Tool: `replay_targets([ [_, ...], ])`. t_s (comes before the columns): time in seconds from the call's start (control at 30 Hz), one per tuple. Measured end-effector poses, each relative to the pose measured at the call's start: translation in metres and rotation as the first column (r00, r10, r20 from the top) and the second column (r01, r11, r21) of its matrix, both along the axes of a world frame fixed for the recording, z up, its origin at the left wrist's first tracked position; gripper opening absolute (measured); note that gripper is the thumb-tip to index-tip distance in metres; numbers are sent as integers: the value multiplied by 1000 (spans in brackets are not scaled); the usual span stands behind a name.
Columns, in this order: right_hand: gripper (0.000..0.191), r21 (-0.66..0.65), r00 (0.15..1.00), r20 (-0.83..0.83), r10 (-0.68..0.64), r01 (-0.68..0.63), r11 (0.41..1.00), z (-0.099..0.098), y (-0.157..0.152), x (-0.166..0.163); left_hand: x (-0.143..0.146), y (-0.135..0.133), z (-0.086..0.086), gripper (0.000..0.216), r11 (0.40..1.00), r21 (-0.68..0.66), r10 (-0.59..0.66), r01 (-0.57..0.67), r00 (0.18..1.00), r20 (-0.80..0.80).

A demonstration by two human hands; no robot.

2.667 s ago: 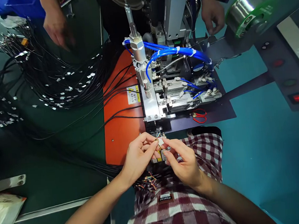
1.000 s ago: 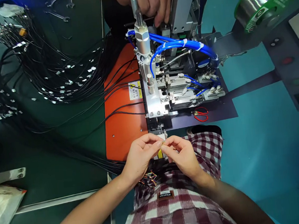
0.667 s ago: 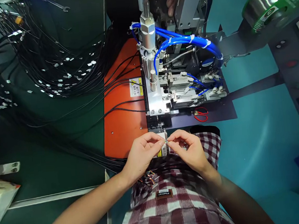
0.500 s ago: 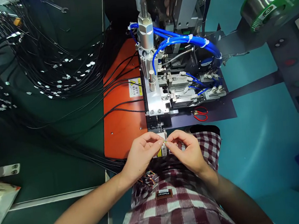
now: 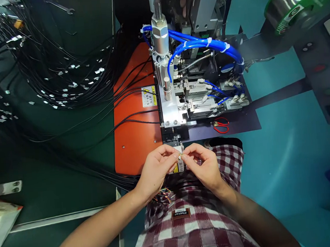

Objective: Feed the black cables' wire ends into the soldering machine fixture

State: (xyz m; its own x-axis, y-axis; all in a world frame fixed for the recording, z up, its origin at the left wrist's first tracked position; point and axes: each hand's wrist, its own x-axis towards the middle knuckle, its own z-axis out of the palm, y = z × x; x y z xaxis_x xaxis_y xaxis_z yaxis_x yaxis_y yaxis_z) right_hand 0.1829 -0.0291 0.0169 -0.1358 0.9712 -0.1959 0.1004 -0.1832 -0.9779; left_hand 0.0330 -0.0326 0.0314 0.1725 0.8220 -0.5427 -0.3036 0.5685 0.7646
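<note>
Co-worker's hands: shifting off both sides since a couple seconds back, now what looks like dim fingers (image 5: 183, 1) is showing beside the tall grey metal column (image 5: 205, 6).
Left hand (image 5: 157, 168): fingers are pinching nearly shut on a tiny, thin, pale wire end (image 5: 180, 156), too small to make out properly.
Right hand (image 5: 204, 164): thumb and index are closing on that same bit, tips almost touching the left's.
Wire spot: hanging between both sets of fingertips, just over a white-and-yellow printed label (image 5: 180, 166).
Lap: black cables with bare multicoloured wire ends (image 5: 163, 196) are poking out below the left wrist, over the maroon-and-white checked cloth (image 5: 187, 228).
Machine: silver metal block (image 5: 169, 111) is sitting beside an orange-red flat plate (image 5: 138, 141), red-handled snips (image 5: 221, 126) lying nearby.
Dark green counter (image 5: 66, 180): holding a big heap of black cables with shiny tips (image 5: 65, 85), plus a silver metal wrench (image 5: 60, 8).
</note>
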Motion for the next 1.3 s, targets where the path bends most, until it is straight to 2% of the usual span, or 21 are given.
replay_targets([
  [0.47,11,-59,993,-119,-11,4,998,-3,-1,-6,1,0,3,15,999,34,-16,15,1000,17],
  [0.53,11,-8,996,-86,-9,8,1000,-5,-2,-5,2,-1,2,15,999,33,-30,29,999,16],
  [0.63,10,162,1000,26,2,-6,987,-7,-5,-3,2,-2,1,15,999,18,-36,35,999,16],
  [0.7,10,200,998,56,10,-21,980,-8,-6,-2,3,-3,1,16,999,18,-32,32,999,11],
  [0.87,10,-24,999,-45,12,-13,1000,-8,-5,-2,3,-3,3,18,999,42,-19,21,999,-42],
  [1.1,7,-17,999,-14,-32,32,999,-4,-4,-1,5,-3,2,23,998,41,-37,41,995,-89],
  [1.2,9,-84,998,-52,-43,39,996,-3,-3,-2,4,-4,2,22,998,44,-38,42,996,-85],
  [1.3,14,-204,988,-153,-32,0,979,-2,-1,-1,4,-4,2,21,998,45,-40,44,996,-85],
])
